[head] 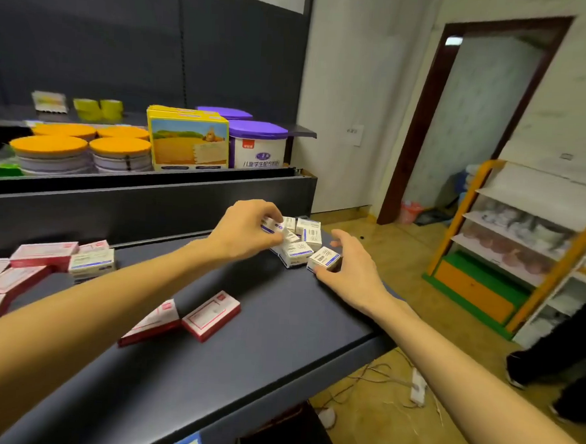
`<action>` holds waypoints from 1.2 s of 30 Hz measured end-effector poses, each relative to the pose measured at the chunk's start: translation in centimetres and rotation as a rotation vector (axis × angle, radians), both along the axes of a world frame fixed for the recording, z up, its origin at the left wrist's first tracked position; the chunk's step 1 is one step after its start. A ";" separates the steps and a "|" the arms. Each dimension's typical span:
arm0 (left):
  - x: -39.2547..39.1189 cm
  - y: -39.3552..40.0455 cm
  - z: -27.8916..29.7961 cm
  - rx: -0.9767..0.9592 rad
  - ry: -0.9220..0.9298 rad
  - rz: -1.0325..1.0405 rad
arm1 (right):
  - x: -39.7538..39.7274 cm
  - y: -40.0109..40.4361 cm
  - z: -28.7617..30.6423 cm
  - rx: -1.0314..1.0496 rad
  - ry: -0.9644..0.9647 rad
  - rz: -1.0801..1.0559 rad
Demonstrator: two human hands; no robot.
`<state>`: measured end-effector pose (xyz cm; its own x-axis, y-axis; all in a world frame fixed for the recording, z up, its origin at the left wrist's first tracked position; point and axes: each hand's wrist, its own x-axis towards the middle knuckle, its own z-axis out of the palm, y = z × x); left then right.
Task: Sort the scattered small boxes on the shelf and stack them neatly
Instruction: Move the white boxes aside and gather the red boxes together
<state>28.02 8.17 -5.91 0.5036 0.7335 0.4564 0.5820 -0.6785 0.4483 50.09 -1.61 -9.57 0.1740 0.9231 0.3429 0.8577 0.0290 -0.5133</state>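
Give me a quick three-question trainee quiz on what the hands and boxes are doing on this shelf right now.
1. True or false: the left hand grips a small white box.
2. Which box does the right hand touch? A) the red box at mid shelf B) the white box at the shelf's edge C) the yellow carton
3. What colour are the lids of the tubs on the upper shelf's left?

Key: 1 true; 2 B; 3 orange.
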 end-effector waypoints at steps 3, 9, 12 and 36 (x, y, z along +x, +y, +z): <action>0.9 2.1 -0.7 0.014 -0.034 -0.009 | 1.2 2.1 -0.4 0.049 0.031 0.036; 1.5 4.3 -1.8 0.020 0.002 -0.014 | 3.1 4.3 -1.0 0.061 0.067 0.158; 1.7 4.0 -1.7 0.049 0.031 -0.005 | 3.5 4.7 -1.1 0.040 0.093 0.197; -12.1 -8.8 -0.1 0.053 0.424 0.521 | -6.1 2.8 0.8 0.343 -0.067 0.489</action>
